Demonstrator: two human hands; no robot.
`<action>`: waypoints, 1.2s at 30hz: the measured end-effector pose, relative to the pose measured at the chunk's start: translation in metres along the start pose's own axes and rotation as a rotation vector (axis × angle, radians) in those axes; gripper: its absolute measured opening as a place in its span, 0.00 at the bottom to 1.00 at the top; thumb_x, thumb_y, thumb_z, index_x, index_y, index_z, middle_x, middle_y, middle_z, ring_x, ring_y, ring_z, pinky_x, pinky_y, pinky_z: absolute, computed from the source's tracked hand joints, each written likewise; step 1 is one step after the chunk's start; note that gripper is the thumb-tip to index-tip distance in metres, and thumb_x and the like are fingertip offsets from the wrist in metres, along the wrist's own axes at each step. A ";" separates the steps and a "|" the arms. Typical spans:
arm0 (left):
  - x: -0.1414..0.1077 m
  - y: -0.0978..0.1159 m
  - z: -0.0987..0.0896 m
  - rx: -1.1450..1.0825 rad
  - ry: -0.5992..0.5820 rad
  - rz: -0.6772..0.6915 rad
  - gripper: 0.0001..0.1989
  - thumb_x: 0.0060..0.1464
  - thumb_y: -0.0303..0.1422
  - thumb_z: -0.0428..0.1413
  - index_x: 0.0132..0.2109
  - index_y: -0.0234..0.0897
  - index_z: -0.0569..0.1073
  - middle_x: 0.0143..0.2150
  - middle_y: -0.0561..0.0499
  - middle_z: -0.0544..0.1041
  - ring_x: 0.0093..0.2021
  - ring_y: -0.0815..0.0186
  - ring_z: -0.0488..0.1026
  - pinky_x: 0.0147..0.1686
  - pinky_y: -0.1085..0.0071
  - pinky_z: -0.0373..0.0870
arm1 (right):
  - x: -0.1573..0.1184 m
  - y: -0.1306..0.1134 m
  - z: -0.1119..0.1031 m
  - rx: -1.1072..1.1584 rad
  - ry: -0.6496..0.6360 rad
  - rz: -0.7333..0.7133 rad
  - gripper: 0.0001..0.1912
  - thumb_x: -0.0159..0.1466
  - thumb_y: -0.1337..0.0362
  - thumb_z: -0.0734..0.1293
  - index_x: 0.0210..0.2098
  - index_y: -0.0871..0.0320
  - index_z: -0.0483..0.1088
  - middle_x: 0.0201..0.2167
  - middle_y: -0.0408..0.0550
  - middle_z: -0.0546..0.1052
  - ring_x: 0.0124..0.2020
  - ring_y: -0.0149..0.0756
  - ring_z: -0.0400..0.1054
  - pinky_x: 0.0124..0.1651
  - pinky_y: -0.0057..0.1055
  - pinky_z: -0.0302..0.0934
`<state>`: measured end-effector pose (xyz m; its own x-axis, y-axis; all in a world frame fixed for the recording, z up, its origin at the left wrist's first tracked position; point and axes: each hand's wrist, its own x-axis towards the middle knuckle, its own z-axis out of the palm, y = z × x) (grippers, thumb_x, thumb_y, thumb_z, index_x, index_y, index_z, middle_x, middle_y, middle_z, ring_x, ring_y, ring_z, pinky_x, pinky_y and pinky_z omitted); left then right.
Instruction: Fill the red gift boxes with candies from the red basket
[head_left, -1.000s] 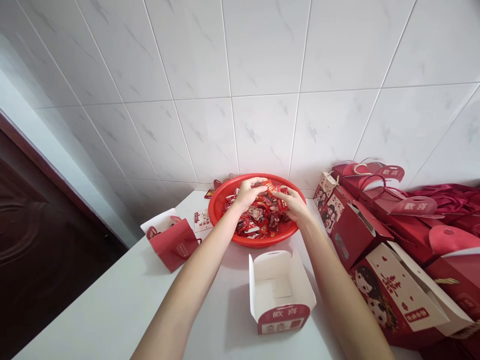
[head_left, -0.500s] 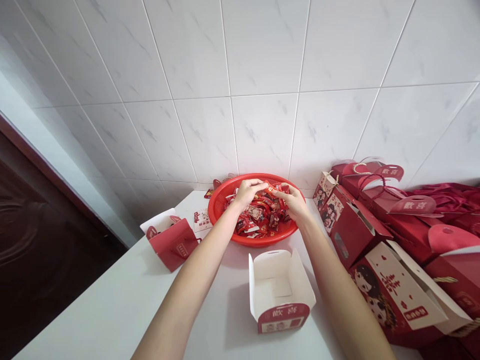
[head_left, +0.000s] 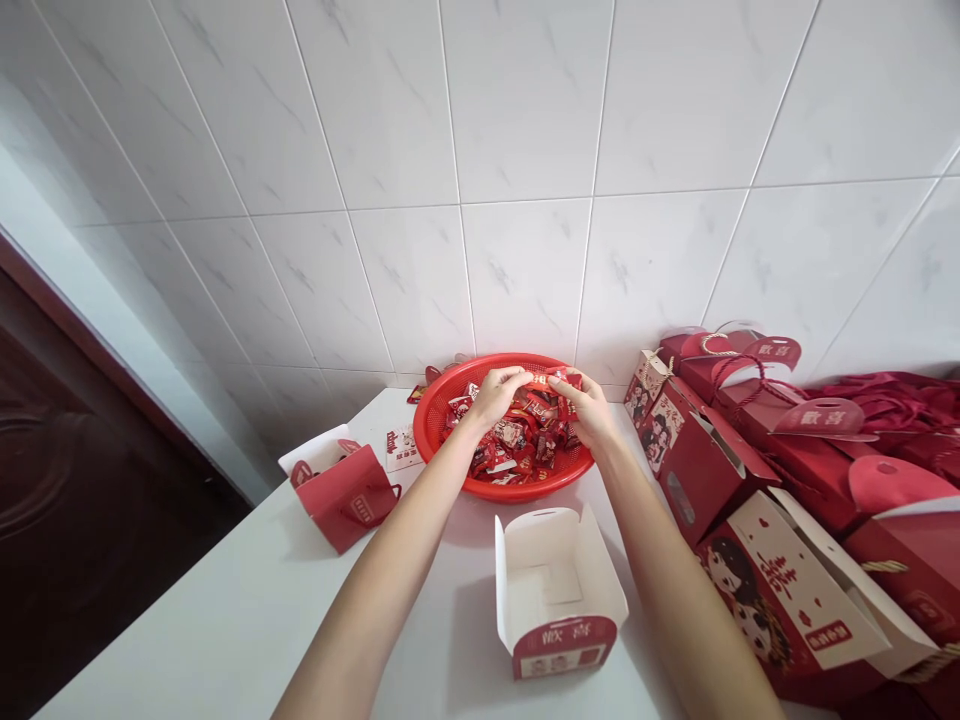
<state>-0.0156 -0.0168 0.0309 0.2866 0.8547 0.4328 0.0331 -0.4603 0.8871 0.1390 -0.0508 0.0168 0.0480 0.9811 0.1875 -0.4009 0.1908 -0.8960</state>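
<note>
Over the far part of a red plastic basket (head_left: 429,428), my left hand (head_left: 495,396) pinches one end of a small red wrapped candy (head_left: 538,380). My right hand (head_left: 589,408) has its thumb and fingers closed on the candy's other side, with more red wrapping showing between its fingers. Below both hands, many red wrapped candies (head_left: 514,435) fill the basket. Between my forearms stands an open-topped red and white gift box (head_left: 561,585), with nothing inside it.
A smaller red box (head_left: 349,500) stands on the left of the white table (head_left: 225,610), near a printed card (head_left: 403,448). Several red gift boxes (head_left: 810,590) with rope handles crowd the right side, beside dark red cloth (head_left: 900,400). A tiled wall (head_left: 525,270) rises behind.
The view has shifted slightly, so the table's things sit a little lower in it. My hands stay above the basket, and the candy between them now lies flatter.
</note>
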 end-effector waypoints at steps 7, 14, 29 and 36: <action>-0.002 0.002 0.001 -0.021 -0.054 0.058 0.26 0.52 0.56 0.59 0.24 0.38 0.63 0.24 0.55 0.62 0.27 0.68 0.58 0.30 0.70 0.57 | -0.004 -0.001 0.001 0.043 -0.053 -0.037 0.20 0.45 0.53 0.80 0.32 0.54 0.75 0.29 0.43 0.78 0.31 0.36 0.71 0.28 0.29 0.69; -0.004 0.010 0.002 -0.060 -0.083 0.033 0.31 0.50 0.59 0.59 0.22 0.38 0.59 0.22 0.56 0.57 0.24 0.70 0.51 0.25 0.71 0.50 | -0.002 0.001 0.000 0.032 -0.084 0.004 0.21 0.45 0.52 0.80 0.33 0.54 0.74 0.33 0.43 0.80 0.34 0.39 0.74 0.27 0.30 0.69; 0.000 0.003 0.003 -0.219 -0.049 -0.065 0.27 0.45 0.54 0.65 0.23 0.38 0.63 0.21 0.57 0.60 0.23 0.71 0.56 0.24 0.71 0.54 | -0.002 0.003 -0.001 0.032 -0.094 -0.039 0.21 0.45 0.52 0.81 0.32 0.54 0.73 0.31 0.43 0.79 0.34 0.38 0.74 0.31 0.31 0.71; -0.002 0.006 0.007 -0.144 -0.012 -0.049 0.29 0.44 0.58 0.63 0.25 0.39 0.61 0.24 0.56 0.61 0.26 0.69 0.59 0.26 0.71 0.58 | -0.001 0.003 -0.001 0.020 -0.106 -0.017 0.22 0.45 0.52 0.80 0.32 0.53 0.72 0.31 0.42 0.79 0.34 0.39 0.74 0.29 0.31 0.70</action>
<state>-0.0091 -0.0230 0.0345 0.2998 0.8720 0.3869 -0.0897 -0.3780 0.9215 0.1385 -0.0516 0.0132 -0.0419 0.9685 0.2453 -0.4193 0.2058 -0.8842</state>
